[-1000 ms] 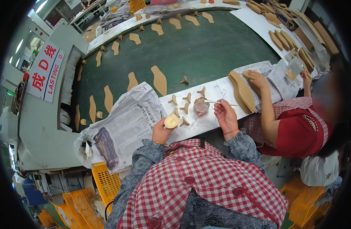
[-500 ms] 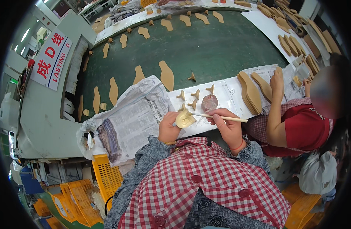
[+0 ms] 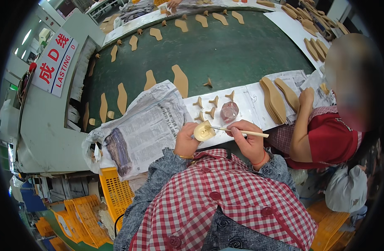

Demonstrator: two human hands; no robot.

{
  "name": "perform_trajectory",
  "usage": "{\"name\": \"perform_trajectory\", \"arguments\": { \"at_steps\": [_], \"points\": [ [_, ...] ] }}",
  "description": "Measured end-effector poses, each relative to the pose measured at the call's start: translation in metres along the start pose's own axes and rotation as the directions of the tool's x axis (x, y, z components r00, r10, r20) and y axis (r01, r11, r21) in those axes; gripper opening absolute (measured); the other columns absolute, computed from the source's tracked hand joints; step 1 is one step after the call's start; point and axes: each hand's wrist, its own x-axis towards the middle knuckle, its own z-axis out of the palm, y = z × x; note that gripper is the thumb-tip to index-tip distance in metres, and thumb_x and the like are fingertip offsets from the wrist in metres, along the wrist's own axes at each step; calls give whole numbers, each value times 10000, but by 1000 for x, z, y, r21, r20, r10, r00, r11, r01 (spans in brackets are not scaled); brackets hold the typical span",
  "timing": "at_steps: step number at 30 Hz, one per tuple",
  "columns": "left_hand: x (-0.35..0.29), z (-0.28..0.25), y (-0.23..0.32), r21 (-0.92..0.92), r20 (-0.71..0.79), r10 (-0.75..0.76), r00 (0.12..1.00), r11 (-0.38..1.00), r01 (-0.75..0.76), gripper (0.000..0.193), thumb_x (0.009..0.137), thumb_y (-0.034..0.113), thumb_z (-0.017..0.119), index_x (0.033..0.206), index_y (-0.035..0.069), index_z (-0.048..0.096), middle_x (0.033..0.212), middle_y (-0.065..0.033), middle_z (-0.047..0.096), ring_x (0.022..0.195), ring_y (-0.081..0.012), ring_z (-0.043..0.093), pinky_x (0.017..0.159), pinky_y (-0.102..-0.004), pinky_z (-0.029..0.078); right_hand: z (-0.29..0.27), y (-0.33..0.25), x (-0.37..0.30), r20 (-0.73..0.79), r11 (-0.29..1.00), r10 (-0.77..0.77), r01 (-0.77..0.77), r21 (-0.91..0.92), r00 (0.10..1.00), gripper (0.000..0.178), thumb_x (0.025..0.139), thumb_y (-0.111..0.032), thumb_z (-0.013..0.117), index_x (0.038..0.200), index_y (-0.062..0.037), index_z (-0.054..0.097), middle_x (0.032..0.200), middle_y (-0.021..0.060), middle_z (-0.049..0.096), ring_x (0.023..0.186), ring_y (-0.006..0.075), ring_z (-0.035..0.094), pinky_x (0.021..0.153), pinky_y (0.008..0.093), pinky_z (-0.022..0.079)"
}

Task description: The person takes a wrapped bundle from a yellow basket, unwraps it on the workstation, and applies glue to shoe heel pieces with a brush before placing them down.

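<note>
My left hand (image 3: pixel 186 141) grips a tan shoe heel (image 3: pixel 204 131), its hollowed seat facing up. In my right hand (image 3: pixel 251 143) is a brush (image 3: pixel 253 133) with a pale wooden handle, held like a pen, its tip against the heel's seat. Just beyond my right hand stands a clear jar (image 3: pixel 229 113) on a white board (image 3: pixel 247 99). Several more small heels (image 3: pixel 214 101) stand upside down on that board, left of the jar and behind it.
A green conveyor belt (image 3: pixel 167 54) carries insoles (image 3: pixel 180 81) and heels. Newspaper (image 3: pixel 148 121) covers the near left edge; a yellow crate (image 3: pixel 116 190) sits below. Stacked insoles (image 3: pixel 272 101) lie right, beside a co-worker (image 3: pixel 325 136) in red. Another person's hand (image 3: pixel 173 3) shows at the far edge.
Pieces on the belt have shifted slightly left. The heel in my left hand has moved a little right and turned. The co-worker's hand has come lower, and a hand has appeared at the far edge.
</note>
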Motion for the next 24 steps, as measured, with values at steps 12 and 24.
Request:
{"name": "perform_trajectory", "arguments": {
  "at_steps": [12,24],
  "points": [
    [-4,-1,-3,-21,-15,-27,1000,999,27,295,620,-17,655,911,31,636,890,-109,621,855,-270,556,766,-328,437,4,-11,2,-82,970,-183,166,-178,980,89,752,9,559,824,26,608,727,129,605,642,251,592,573,300,454],
    [2,-6,11,274,-97,172,980,951,-140,230,646,44,643,874,74,647,839,-76,621,833,-262,547,771,-351,385,9,-6,0,-27,949,-175,161,-272,984,71,738,-1,584,803,14,608,716,126,602,618,266,579,549,315,445]
  ]
}}
